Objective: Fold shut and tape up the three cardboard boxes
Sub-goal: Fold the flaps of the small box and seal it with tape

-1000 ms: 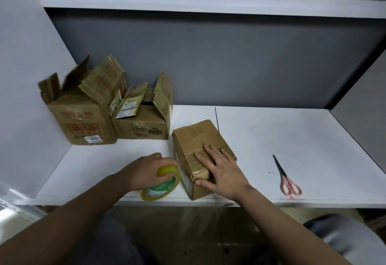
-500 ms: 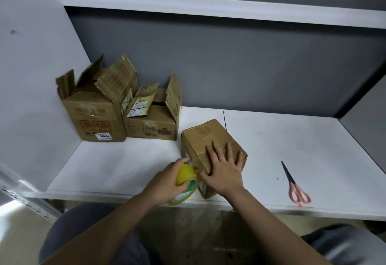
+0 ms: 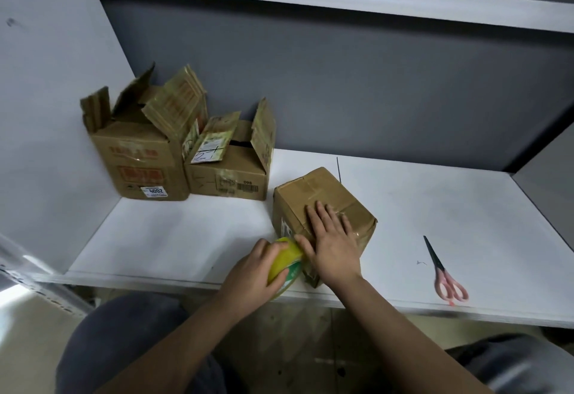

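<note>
Taping the first of 3 boxes. Small closed brown cardboard box (image 3: 323, 207) near the front edge of the white desk (image 3: 435, 207), flaps folded down. Right hand (image 3: 330, 238) spread flat on its top, fingers straight, pressing the flaps shut. Left hand (image 3: 253, 272) curled round a yellow-green roll of packing tape (image 3: 287, 265), held against the box's near-left corner. Likely next: draw the tape up and across the top seam, right hand smoothing it down, then reach for the pink-handled scissors (image 3: 444, 272) lying well apart on the right. Tall open brown cardboard box (image 3: 139, 161) and low open brown cardboard box (image 3: 230, 176) touching at the back left, flaps not yet folded.
</note>
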`<state>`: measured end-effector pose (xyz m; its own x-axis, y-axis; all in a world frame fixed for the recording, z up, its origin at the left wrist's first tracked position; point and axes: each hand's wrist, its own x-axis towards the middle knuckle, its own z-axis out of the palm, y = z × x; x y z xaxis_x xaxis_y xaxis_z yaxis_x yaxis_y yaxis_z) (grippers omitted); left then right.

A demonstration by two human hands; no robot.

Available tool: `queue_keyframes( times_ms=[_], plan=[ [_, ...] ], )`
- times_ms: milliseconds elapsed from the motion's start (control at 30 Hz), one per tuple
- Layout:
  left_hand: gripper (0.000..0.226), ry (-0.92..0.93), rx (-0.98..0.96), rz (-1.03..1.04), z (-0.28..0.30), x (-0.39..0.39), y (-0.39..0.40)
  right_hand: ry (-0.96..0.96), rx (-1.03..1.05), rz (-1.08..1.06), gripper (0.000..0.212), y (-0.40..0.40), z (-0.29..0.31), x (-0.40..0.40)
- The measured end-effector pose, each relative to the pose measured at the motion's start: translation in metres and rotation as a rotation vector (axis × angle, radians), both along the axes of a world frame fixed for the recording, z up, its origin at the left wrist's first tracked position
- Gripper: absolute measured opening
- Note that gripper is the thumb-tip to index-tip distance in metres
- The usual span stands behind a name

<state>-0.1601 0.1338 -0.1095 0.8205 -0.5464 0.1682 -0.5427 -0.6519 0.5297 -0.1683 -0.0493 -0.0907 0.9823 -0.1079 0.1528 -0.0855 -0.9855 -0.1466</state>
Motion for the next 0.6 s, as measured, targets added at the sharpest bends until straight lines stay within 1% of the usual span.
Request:
queue_keyframes(
  times_ms=[133,200,300,400,500,600],
  plan=[
    [0.045,-0.035,0.078,0.004,-0.006,0.003,0.0,0.014,-0.037,0.003,0.069,-0.003,-0.004,0.003],
    [0.043,-0.07,0.163,-0.004,-0.01,0.001,0.0,0.014,-0.055,0.0,0.071,-0.003,-0.004,0.003],
    [0.045,-0.097,0.253,-0.009,-0.014,-0.002,-0.003,-0.014,-0.038,0.0,0.063,0.001,-0.003,0.002],
    [0.044,-0.091,0.266,0.002,-0.006,0.001,-0.013,-0.043,-0.001,-0.007,0.055,0.004,0.0,0.002],
    [0.045,-0.072,0.305,-0.002,0.004,0.008,-0.02,-0.032,0.016,-0.011,0.053,0.003,0.002,0.003],
    [0.047,-0.034,0.253,-0.018,0.017,0.012,-0.019,-0.037,0.054,-0.028,0.053,-0.004,0.01,0.008]
  ],
)
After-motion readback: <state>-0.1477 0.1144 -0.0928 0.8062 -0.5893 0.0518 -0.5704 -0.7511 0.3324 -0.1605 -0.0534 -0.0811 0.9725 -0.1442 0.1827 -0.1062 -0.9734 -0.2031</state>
